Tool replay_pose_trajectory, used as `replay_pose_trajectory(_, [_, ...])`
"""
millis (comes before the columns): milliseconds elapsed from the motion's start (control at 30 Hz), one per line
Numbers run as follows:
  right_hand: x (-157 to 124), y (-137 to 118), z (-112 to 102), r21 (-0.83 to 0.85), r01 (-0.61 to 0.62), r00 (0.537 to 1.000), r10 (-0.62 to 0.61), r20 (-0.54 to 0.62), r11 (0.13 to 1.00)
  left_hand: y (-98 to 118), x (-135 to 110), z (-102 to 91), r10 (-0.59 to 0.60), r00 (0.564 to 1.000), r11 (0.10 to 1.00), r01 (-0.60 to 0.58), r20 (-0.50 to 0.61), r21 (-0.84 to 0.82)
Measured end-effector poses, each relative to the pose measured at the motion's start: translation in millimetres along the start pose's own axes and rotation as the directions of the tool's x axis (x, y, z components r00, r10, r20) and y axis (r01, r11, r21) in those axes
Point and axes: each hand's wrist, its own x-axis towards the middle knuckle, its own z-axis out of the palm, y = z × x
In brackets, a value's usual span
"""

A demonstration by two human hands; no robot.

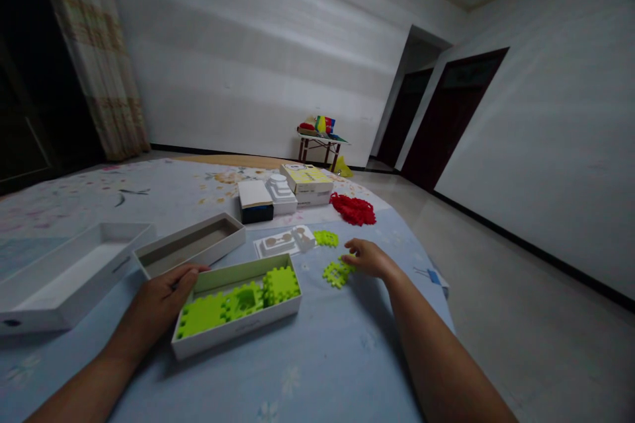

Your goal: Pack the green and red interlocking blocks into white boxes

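Your right hand (366, 256), fingers curled, touches a flat, lime-green, toothed, plastic-looking piece (335, 274) on the pale-blue floral cloth (292, 390); I can't tell whether you grip it. Your left hand (159, 297) is at the left end of the white oblong cardboard box (238, 328), hold unclear; leaning there could tip out its lime-green toothed blocks (203, 314). Beyond: white wall (258, 73), dark-red doors (454, 119).

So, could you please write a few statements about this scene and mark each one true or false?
1. The red bundle lies to the right of the yellow-and-white box in the picture. True.
2. The left hand is on the red bundle. False: it is at the left end of the narrow box holding green pieces.
3. The right hand is at a loose green piece. True.
4. The narrow box is covered. False: its top is open.
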Motion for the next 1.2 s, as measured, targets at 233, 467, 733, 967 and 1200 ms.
replay_pose_trajectory(233, [3, 17, 14, -0.051, -0.061, 0.998, 0.062, 0.019, 0.997, 0, 0, -1.5, -0.042, 0.999, 0.999, 0.042, 0.010, -0.004])
replay_pose_trajectory(467, [6, 24, 15, 0.033, -0.072, 0.996, 0.073, -0.050, 0.997, 2, -1, -3.3, -0.032, 0.999, 0.999, 0.031, 0.023, 0.011])
replay_pose_trajectory(733, [12, 22, 11, 0.503, 0.099, 0.976, 0.015, -0.218, 0.859, -3, 0, -2.3, -0.046, 0.999, 0.999, 0.046, 0.026, 0.003])
replay_pose_trajectory(967, [4, -7, 26, 0.406, 0.158, 0.987, -0.148, -0.056, 0.900, 0, -1, -2.3, -0.051, 0.999, 0.999, 0.051, 0.012, 0.000])
replay_pose_trajectory(1200, [-11, -24, 15, 0.052, 0.053, 0.998, -0.051, -0.033, 0.997, 0, -2, -2.5, -0.026, 1.000, 1.000, 0.025, -0.016, -0.012])
